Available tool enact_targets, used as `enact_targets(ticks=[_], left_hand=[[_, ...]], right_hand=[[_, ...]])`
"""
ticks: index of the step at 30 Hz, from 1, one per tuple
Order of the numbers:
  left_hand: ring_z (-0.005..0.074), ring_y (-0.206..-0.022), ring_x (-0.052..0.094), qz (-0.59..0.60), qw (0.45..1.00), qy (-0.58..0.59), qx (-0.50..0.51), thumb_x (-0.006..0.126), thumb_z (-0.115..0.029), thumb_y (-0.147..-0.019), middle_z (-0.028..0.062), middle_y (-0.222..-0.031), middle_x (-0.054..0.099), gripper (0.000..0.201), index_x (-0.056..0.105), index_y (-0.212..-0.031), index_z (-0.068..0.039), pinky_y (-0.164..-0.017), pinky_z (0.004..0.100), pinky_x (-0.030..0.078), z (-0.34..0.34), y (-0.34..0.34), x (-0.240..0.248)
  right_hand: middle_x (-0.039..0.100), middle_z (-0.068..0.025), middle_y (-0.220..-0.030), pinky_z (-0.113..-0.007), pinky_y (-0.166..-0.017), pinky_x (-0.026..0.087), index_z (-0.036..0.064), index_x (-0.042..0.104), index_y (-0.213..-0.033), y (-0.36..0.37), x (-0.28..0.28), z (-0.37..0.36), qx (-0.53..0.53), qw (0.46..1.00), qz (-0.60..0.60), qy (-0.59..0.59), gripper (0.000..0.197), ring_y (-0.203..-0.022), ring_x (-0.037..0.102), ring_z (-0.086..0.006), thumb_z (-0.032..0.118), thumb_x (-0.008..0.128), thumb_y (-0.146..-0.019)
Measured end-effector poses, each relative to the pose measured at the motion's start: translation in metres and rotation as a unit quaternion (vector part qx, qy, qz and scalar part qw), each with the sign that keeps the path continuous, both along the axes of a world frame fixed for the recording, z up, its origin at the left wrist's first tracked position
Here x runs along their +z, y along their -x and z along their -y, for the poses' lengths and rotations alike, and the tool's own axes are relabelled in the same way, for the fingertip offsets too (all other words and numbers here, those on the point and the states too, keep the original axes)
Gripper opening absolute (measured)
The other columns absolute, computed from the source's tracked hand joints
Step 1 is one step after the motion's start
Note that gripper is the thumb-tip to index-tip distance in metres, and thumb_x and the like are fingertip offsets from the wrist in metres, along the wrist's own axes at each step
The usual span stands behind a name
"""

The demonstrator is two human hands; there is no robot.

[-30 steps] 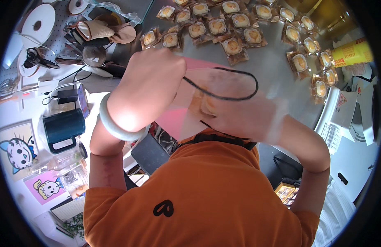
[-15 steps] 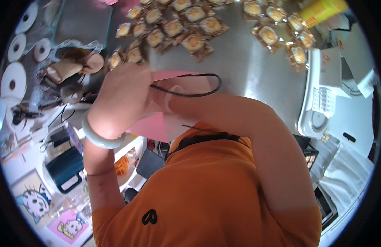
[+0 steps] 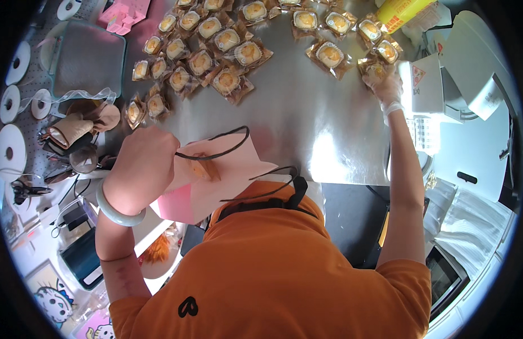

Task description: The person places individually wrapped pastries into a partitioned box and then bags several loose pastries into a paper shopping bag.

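Shiny steel table [image 3: 272, 118] bears wrapped pastries [image 3: 226, 39]; pegboard [image 3: 34, 125] left. Left hand [image 3: 145, 155] pinches bag [image 3: 216, 186]; right hand [image 3: 387, 89] touches pastry [image 3: 376, 70], grip unclear.

And there's red lettering [image 3: 392, 23] on the yellow package [image 3: 407, 11], a red diamond sign [image 3: 419, 75] (too small to read) on the white box [image 3: 430, 97], a black emblem [image 3: 188, 307] on the orange shirt [image 3: 284, 271]!

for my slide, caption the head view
Left hand holds a paper bag; gloved right hand touches a wrapped pastry on a metal table.
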State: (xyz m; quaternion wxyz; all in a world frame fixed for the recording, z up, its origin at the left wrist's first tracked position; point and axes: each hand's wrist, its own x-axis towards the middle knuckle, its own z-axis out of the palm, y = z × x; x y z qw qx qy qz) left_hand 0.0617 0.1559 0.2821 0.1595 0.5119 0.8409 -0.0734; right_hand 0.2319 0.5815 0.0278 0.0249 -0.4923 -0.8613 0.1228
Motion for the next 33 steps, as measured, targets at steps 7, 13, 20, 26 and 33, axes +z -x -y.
enact_targets(ticks=[7,13,20,26,33], left_hand=[[0.0375,-0.075,0.059,0.010,1.000,0.004,-0.005,0.056,0.002,-0.064,0.0194,-0.067,0.059,0.012,0.065,-0.070,0.000,-0.069,0.0437,0.047,-0.007,-0.006,0.007],[0.0378,-0.076,0.055,0.036,0.999,0.023,-0.019,0.055,0.000,-0.067,0.0166,-0.070,0.059,0.008,0.062,-0.070,-0.002,-0.068,0.0445,0.044,-0.010,-0.012,0.004],[0.0376,-0.070,0.054,0.025,0.998,-0.058,-0.009,0.056,-0.001,-0.064,0.0171,-0.062,0.054,0.003,0.056,-0.060,-0.001,-0.062,0.0444,0.043,-0.001,-0.027,0.011],[0.0383,-0.070,0.060,0.042,0.997,-0.061,-0.024,0.062,-0.008,-0.065,0.0201,-0.068,0.060,0.010,0.064,-0.070,0.001,-0.058,0.0430,0.047,-0.017,-0.033,0.016],[0.0368,-0.077,0.053,0.079,0.996,-0.037,0.015,0.061,-0.006,-0.066,0.0148,-0.073,0.056,0.008,0.060,-0.074,-0.004,-0.068,0.0444,0.041,-0.026,-0.031,0.016]], right_hand=[[0.067,-0.0155,-0.093,-0.037,-0.080,0.051,0.0003,0.060,-0.107,-0.019,-0.019,0.008,-0.059,0.993,-0.080,0.071,0.061,-0.090,0.065,-0.0261,0.036,0.083,-0.064],[0.058,-0.0091,-0.117,-0.029,-0.092,0.043,-0.0033,0.041,-0.136,-0.030,0.146,0.083,0.141,0.771,-0.220,0.581,0.078,-0.103,0.056,-0.0166,0.024,0.075,-0.071],[0.064,-0.0099,-0.107,-0.034,-0.080,0.050,0.0069,0.052,-0.127,0.043,0.227,0.215,0.520,0.710,0.041,0.473,0.058,-0.091,0.063,-0.0276,0.023,0.071,-0.074],[0.064,-0.0080,-0.108,-0.034,-0.083,0.048,0.0105,0.058,-0.119,0.067,0.146,0.331,0.669,0.660,-0.088,0.332,0.045,-0.096,0.060,-0.0282,0.025,0.065,-0.077],[0.064,-0.0087,-0.107,-0.033,-0.083,0.049,0.0090,0.061,-0.113,0.102,0.084,0.388,0.686,0.714,0.055,0.130,0.037,-0.097,0.061,-0.0265,0.024,0.063,-0.079]])
